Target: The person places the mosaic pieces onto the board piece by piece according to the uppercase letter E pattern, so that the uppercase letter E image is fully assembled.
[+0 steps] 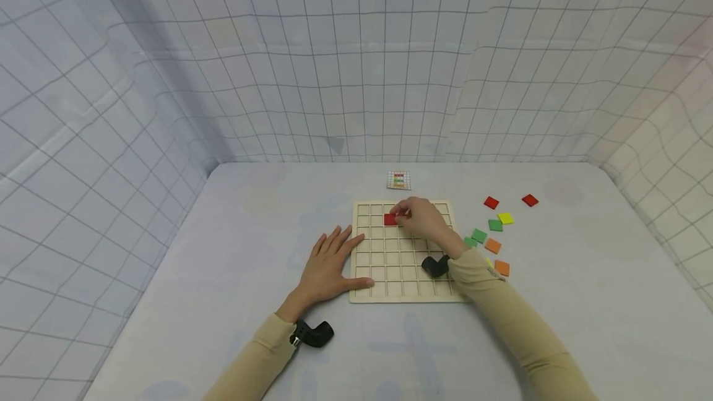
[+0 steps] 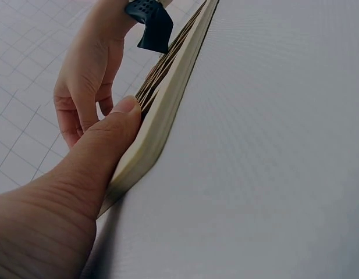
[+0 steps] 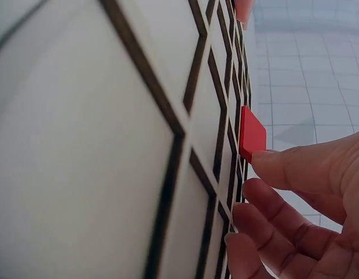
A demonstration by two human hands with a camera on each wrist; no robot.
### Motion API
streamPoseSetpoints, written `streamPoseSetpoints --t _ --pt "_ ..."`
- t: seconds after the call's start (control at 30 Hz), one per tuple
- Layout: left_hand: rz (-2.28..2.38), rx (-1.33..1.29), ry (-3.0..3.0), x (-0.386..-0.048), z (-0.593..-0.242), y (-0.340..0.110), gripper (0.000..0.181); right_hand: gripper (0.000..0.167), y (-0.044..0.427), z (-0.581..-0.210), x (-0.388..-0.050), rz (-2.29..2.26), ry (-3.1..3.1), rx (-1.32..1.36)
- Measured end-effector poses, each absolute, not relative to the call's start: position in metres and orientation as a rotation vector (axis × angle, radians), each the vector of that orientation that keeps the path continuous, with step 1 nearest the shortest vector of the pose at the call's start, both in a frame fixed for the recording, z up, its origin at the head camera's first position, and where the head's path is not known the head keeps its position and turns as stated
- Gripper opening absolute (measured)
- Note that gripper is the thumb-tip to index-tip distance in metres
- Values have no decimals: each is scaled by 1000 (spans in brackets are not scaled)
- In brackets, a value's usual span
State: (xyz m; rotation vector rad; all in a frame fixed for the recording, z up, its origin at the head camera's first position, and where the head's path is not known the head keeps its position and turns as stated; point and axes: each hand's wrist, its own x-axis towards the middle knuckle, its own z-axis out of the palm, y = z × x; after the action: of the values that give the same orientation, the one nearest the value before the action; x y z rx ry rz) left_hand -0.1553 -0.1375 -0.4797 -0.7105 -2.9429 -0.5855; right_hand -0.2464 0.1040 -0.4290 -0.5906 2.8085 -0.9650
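Observation:
A pale wooden grid board [image 1: 393, 258] lies on the white table. My right hand [image 1: 424, 220] is over its upper part, thumb and fingers bent at a red square tile [image 1: 390, 219]. The right wrist view shows the thumb against one corner of that red tile [image 3: 253, 135], which stands a little proud of the grid; the fingers' far contact is hidden. Spread along the board's left side is my left hand [image 1: 327, 268], its thumb lying over the lower left border. In the left wrist view the straight left thumb [image 2: 112, 131] presses on the board's edge [image 2: 167, 116].
Loose tiles lie right of the board: red [image 1: 491, 202], another red [image 1: 530, 200], yellow [image 1: 505, 218], several green [image 1: 479, 236] and orange [image 1: 492, 245]. Behind the board is a small card [image 1: 398, 180] with a coloured grid pattern. Grid-lined white cloth [image 1: 356, 79] surrounds the table.

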Motion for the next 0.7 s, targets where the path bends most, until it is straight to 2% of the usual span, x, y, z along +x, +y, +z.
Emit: streamPoseSetpoints --t 0.7 --pt "-586 -711 -2930 -154 -479 -137 93 26 108 -435 -249 -962 2742 -781"
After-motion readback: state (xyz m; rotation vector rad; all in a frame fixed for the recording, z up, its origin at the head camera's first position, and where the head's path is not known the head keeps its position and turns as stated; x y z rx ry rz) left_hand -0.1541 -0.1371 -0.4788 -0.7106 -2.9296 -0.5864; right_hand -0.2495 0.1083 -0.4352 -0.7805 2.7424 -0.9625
